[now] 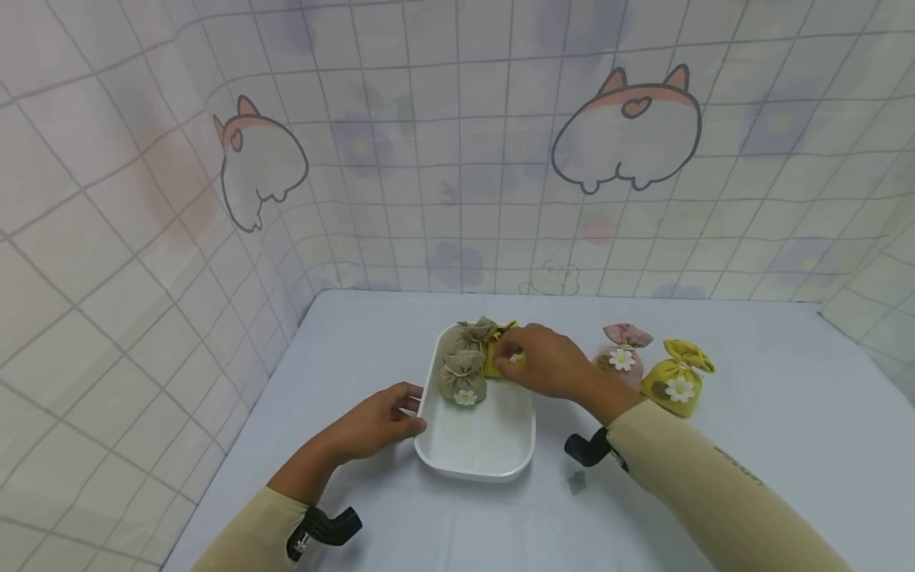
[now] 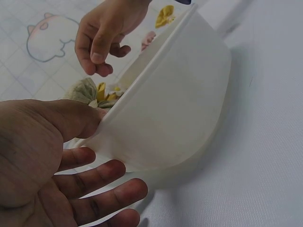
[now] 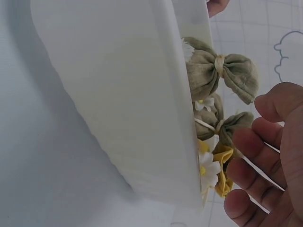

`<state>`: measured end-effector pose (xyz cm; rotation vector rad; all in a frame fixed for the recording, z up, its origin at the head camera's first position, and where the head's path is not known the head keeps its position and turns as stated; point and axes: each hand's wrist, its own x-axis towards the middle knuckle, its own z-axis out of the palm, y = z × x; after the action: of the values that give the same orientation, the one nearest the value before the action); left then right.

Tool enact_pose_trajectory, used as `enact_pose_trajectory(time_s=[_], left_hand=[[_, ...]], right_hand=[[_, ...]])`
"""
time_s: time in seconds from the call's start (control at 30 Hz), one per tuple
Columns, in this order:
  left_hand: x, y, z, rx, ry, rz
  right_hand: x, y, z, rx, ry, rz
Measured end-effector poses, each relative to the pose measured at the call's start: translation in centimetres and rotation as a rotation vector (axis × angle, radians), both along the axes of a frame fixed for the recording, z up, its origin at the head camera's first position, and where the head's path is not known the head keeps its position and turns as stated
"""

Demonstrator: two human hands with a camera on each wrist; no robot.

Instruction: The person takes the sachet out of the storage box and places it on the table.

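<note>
In the centre of the head view, a white tray [image 1: 475,453] lies on the desk [image 1: 750,445], which has a pale blue cover. The left hand [image 1: 379,421] rests at the tray's left rim: the thumb lies on the edge and the other fingers are stretched, only a little bent, against the outer wall. I judge that it steadies the tray so it does not slide. It closes on nothing.

The right hand [image 1: 543,361] hovers over the upper right corner of the tray, palm down, the forearm coming in from the lower right of the frame. Its fingers [image 3: 255,177] are loosely curled and apart just beside the yellow sachet [image 1: 495,357], which already lies inside the tray; they seem to hold nothing, perhaps only touching it.

Two olive sachets [image 1: 463,365] sit close together in the tray's upper left part, next to the yellow one. At the right of the frame, a pink sachet [image 1: 623,356] and a second yellow sachet [image 1: 679,381] stand on the desk outside the tray, near each other.
</note>
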<state>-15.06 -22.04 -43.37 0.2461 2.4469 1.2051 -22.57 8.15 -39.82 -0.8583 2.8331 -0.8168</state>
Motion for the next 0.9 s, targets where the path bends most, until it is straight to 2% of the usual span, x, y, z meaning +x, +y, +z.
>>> enact_pose_trajectory(time_s=[0.9], left_hand=[[-0.1,-0.1,0.0,0.012,-0.005,0.0]], right_hand=[[-0.2,-1.4,-0.1,0.012,0.029,0.025]])
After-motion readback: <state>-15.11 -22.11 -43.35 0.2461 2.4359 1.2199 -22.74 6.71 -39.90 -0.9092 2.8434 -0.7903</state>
